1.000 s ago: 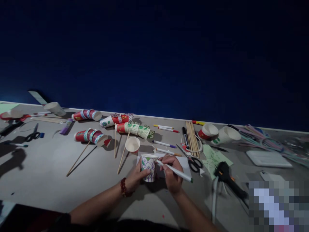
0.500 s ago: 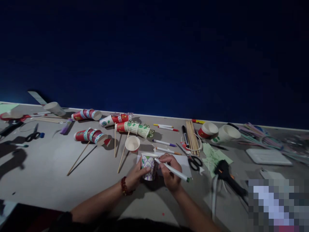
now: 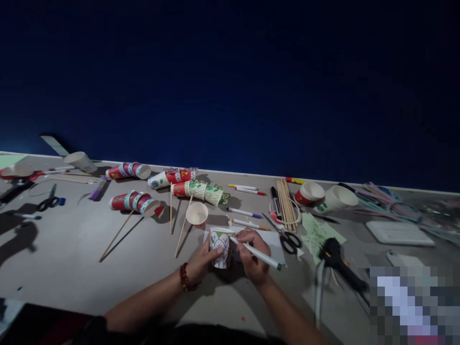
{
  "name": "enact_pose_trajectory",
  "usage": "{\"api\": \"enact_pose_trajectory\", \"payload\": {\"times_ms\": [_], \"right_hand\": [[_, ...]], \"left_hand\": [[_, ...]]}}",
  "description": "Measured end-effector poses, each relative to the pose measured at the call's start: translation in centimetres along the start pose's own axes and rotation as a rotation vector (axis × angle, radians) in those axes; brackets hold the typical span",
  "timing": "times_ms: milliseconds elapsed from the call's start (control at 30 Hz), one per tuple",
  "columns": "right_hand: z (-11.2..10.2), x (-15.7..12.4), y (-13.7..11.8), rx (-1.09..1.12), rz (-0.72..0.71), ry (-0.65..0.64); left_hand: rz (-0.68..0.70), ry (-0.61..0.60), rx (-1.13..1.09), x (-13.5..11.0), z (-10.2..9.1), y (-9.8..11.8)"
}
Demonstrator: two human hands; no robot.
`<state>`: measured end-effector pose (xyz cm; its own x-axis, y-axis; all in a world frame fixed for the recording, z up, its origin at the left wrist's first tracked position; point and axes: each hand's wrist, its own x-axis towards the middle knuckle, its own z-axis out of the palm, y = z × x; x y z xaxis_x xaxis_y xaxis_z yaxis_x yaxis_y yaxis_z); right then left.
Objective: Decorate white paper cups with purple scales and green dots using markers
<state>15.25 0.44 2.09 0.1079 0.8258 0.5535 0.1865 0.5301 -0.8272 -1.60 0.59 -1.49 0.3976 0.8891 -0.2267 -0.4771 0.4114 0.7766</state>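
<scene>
My left hand [image 3: 203, 263] is wrapped round a white paper cup [image 3: 220, 247] drawn with purple scales and green patches. The cup stands on a white sheet [image 3: 273, 242] on the grey table [image 3: 72, 258]. A white marker with a green end [image 3: 257, 253] is pinched in my right hand [image 3: 253, 256], its tip touching the cup's upper side. A red bead bracelet [image 3: 184, 278] circles my left wrist.
Behind the cup lie an empty paper cup [image 3: 197, 214], decorated red and green cup figures on sticks [image 3: 134, 201], loose markers [image 3: 244, 213], a bundle of skewers [image 3: 285, 203], scissors [image 3: 290, 243] and a black glue gun [image 3: 338, 263]. More cups [image 3: 325, 196] sit far right.
The view shifted slightly; both hands and the cup sit a little higher in frame than a second ago. The marker tip stays against the cup.
</scene>
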Motion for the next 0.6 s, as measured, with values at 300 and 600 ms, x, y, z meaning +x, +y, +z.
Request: {"api": "enact_pose_trajectory", "payload": {"times_ms": [300, 600], "right_hand": [[0.08, 0.06, -0.17, -0.004, 0.027, 0.007], [0.08, 0.17, -0.12, 0.041, 0.011, 0.02]], "left_hand": [[0.004, -0.002, -0.019, -0.09, 0.07, -0.03], [0.003, -0.014, 0.008, -0.06, 0.1, 0.13]]}}
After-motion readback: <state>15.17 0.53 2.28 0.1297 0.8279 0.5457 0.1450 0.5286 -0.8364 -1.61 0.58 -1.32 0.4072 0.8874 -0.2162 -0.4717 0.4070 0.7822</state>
